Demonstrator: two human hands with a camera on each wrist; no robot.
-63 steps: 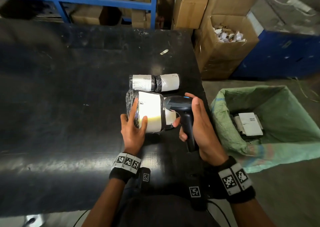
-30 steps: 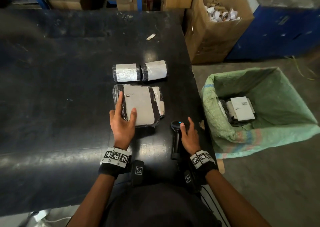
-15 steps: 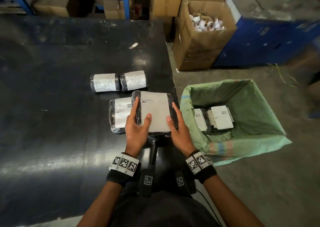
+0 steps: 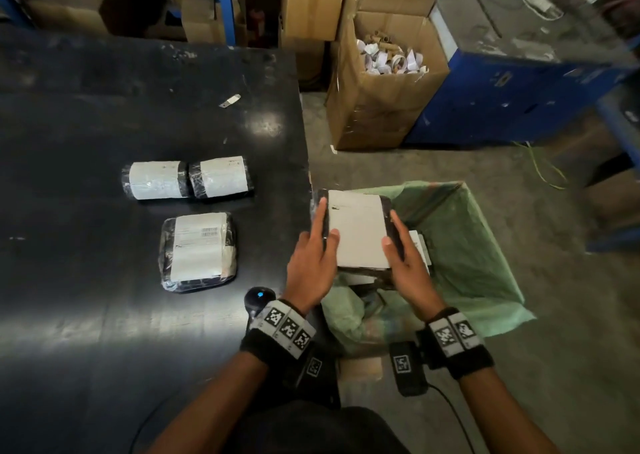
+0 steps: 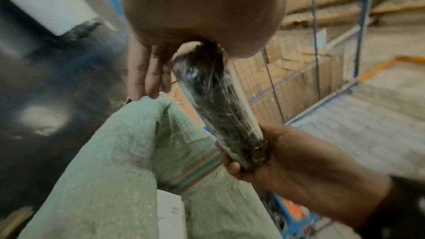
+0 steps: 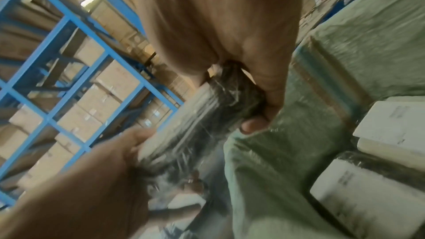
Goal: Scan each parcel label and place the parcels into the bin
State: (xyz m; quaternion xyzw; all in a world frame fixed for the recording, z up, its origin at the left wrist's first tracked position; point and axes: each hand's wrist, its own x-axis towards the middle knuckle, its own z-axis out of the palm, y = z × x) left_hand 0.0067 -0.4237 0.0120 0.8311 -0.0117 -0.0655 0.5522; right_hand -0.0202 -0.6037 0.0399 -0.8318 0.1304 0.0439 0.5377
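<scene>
Both hands carry a flat black-wrapped parcel point(image 4: 356, 232) with a white label over the green-lined bin point(image 4: 485, 263), just past the table's right edge. My left hand point(image 4: 313, 259) grips its left edge and my right hand point(image 4: 403, 259) grips its right edge. In the wrist views the parcel point(image 5: 220, 108) point(image 6: 207, 121) shows edge-on between the two hands. White-labelled parcels point(image 6: 391, 134) lie in the bin below. One flat labelled parcel point(image 4: 199, 251) and two rolled parcels point(image 4: 154, 180) point(image 4: 223, 176) stay on the black table point(image 4: 86, 107). The scanner point(image 4: 259, 297) lies on the table by my left wrist.
An open cardboard box point(image 4: 384, 83) of paper cores stands beyond the bin. A blue cabinet point(image 4: 519, 86) is at the right, blue shelving point(image 4: 221, 0) with cartons at the back. A small tape scrap point(image 4: 229, 101) lies on the far table.
The scanner went from my right hand down onto the table. Both hands then took the top flat parcel and carried it right, off the table and over the bin, uncovering the parcel beneath.
</scene>
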